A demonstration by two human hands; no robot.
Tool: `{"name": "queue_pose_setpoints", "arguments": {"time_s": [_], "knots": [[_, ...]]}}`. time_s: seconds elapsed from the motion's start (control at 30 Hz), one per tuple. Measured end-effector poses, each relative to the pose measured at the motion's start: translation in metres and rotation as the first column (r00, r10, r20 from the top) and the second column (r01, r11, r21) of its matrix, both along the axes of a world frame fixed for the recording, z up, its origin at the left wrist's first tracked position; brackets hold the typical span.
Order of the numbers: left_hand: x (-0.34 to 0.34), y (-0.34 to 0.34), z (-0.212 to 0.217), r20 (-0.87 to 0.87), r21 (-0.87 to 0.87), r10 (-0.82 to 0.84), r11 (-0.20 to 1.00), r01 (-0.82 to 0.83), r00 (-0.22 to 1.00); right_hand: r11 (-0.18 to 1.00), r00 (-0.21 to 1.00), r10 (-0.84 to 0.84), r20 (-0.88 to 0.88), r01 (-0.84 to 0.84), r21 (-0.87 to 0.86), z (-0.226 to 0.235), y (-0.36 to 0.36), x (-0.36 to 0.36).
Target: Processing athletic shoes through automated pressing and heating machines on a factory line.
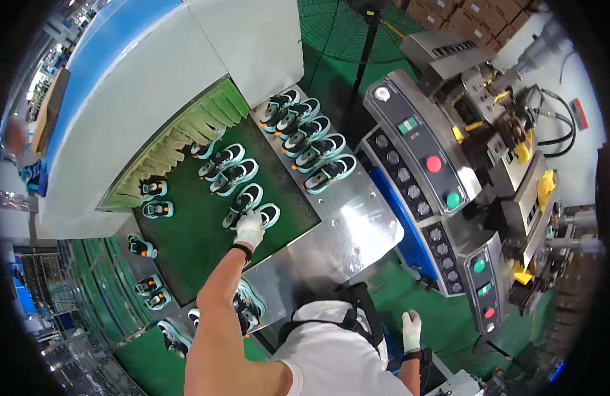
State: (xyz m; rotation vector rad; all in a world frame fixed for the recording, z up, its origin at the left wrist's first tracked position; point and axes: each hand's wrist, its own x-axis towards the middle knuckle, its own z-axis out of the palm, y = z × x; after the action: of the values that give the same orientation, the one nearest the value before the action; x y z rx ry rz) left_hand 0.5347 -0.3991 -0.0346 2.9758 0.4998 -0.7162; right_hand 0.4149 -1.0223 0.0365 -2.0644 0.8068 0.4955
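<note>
My left hand (pixel 250 228), in a white glove with a dark band at the wrist, is closed on the near end of a black, white and pale-teal sneaker (pixel 270 214) on the green conveyor belt. Right beside it lies another sneaker (pixel 247 198) of the same kind. My right hand (pixel 411 328), also gloved in white, hangs low at my right side over the green floor. Its fingers are slightly apart, and nothing shows in them.
Several sneakers (pixel 331 173) line the metal ledge right of the belt (pixel 193 254); others stand along its left edge. Fabric strips (pixel 179 142) curtain the white machine's opening. To the right is a press with control panels (pixel 417 145). A fan (pixel 344 30) stands behind.
</note>
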Motion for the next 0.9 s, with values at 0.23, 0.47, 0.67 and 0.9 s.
{"name": "queue_pose_setpoints", "arguments": {"time_s": [0.23, 0.47, 0.67, 0.9], "knots": [[0.025, -0.012, 0.093, 0.147, -0.535, 0.164, 0.843, -0.062, 0.975, 0.976, 0.976, 0.215, 0.012, -0.216, 0.006, 0.017, 0.042, 0.067], [0.044, -0.144, 0.229, 0.275, -0.961, 0.289, 0.073, 0.265, 0.917, 0.311, 0.97, 0.237, 0.047, -0.121, 0.943, 0.111, 0.171, 0.184], [0.113, -0.237, 0.297, 0.488, -0.854, -0.007, -0.209, 0.476, 0.873, 0.636, 0.245, 0.625, 0.741, -0.711, -0.301, 0.254, 0.196, 0.221], [0.139, -0.309, 0.261, 0.253, -0.965, 0.268, 0.004, 0.262, 0.93, 0.08, 0.926, -0.322, 0.2, -0.184, 0.98, 0.203, 0.04, 0.211]]}}
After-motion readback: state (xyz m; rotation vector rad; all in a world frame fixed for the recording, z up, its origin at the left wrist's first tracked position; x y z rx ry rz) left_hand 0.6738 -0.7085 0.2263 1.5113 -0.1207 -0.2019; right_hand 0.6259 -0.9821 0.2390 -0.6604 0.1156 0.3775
